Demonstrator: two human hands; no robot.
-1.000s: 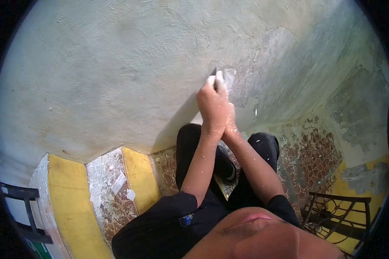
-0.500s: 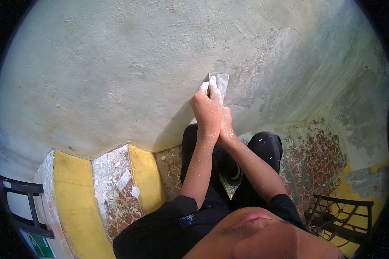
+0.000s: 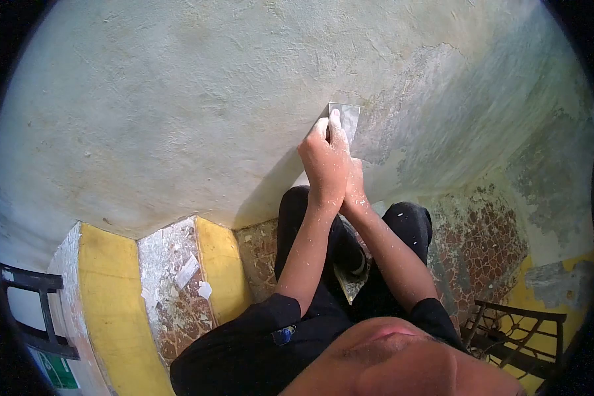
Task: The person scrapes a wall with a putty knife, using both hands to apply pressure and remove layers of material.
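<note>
A flat metal putty knife point(image 3: 352, 119) presses its wide edge against the rough, pale grey-green wall point(image 3: 198, 99). My left hand point(image 3: 327, 158) is closed around it, with one finger laid along the blade. Below and partly behind it, my right hand point(image 3: 355, 181) is closed at the handle end; its fingers and the handle are mostly hidden. White dust and flecks cover both hands and forearms. Just right of the blade, the wall surface is patchy, with a broken, peeling edge.
Steps with yellow risers point(image 3: 109, 290) and flaked treads rise at the left, where loose paint chips point(image 3: 187, 271) lie. My knees are bent close to the wall. Dark metal railings point(image 3: 518, 336) stand at lower right and lower left. Worn brown patterned flooring point(image 3: 488, 231) shows at right.
Both hands and the putty knife have moved slightly up and to the right along the wall. The grip looks the same.
</note>
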